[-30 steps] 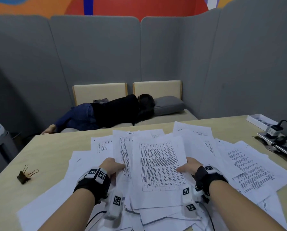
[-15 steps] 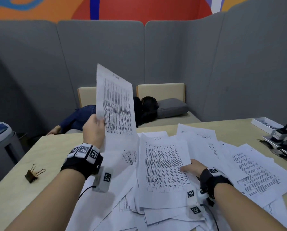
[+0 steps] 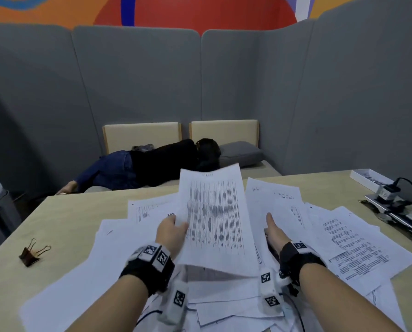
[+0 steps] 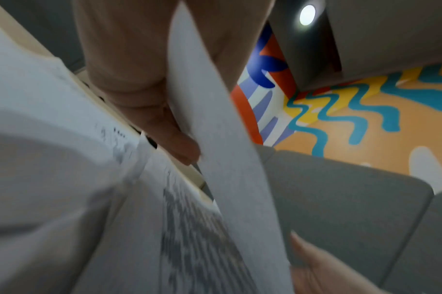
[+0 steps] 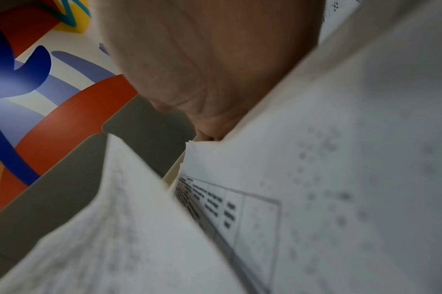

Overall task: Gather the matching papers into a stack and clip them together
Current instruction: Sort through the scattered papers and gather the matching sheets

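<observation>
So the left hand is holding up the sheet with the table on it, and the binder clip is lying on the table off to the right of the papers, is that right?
Not quite. The left hand does hold the table sheet, but in the head view the binder clip lies on the table to the left of the papers, not the right.

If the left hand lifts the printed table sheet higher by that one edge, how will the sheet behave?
The table sheet is a single thin page that the left hand pinches at one side edge, so it will probably bend and droop. It looks very light, so one hand should suffice. Fast moves may make it flutter or slide over the loose papers beneath.
</observation>
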`<state>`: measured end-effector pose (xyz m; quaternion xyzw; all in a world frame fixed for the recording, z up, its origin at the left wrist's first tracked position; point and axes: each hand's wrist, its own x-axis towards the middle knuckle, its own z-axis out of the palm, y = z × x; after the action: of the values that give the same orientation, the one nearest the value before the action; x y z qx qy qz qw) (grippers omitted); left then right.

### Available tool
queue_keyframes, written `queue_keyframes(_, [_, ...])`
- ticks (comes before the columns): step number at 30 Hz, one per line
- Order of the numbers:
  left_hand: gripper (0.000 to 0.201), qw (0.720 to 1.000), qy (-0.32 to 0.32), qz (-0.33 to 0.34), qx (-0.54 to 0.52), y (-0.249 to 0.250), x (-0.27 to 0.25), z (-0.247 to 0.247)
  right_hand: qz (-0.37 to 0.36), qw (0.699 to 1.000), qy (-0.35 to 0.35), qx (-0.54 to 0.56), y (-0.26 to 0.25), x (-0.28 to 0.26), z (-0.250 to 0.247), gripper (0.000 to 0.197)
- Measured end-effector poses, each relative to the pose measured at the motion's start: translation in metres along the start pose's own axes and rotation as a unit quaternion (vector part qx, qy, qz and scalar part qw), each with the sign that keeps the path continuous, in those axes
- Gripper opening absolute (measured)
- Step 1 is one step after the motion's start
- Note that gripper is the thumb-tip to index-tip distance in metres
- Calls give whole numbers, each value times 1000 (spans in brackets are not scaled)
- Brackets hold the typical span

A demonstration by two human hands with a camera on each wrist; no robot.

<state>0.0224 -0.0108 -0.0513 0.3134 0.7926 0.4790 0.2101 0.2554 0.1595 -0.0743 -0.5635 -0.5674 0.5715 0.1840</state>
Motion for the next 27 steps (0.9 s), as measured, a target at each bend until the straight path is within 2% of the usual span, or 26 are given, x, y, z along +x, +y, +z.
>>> queue_keyframes(2, [25,999,-17,-15,40,-6,-6,14,9,999,-31,-7,-1,-2,-1,107])
queue_keyframes(4, [22,993,-62,-28,93,-5,-11,22,8,996,-70,-59,-2,-7,0,85])
queue_keyframes(7, [35,971,-154,-27,180,5,-15,23,-40,977,-92,-190,3,1,-3,52])
queue_keyframes(10, [31,966,-187,-47,174,7,-7,5,-61,968,-73,-231,3,4,-3,41])
queue_keyframes(12, [48,960,-135,-49,240,-1,-6,-28,-69,960,-90,-254,-1,-2,7,39])
queue_keyframes(15, [64,902,-68,-58,423,-13,3,-59,-70,954,-71,-283,-1,-4,1,38])
queue_keyframes(16, [70,888,-57,-72,451,-20,5,-70,-66,955,-68,-281,-1,-4,-1,39])
queue_keyframes(23, [106,869,-65,-171,459,-63,13,-138,-71,961,-74,-258,-3,-9,2,39])
queue_keyframes(27, [106,859,-52,-173,479,-72,9,-149,-74,962,-66,-253,3,1,3,48])
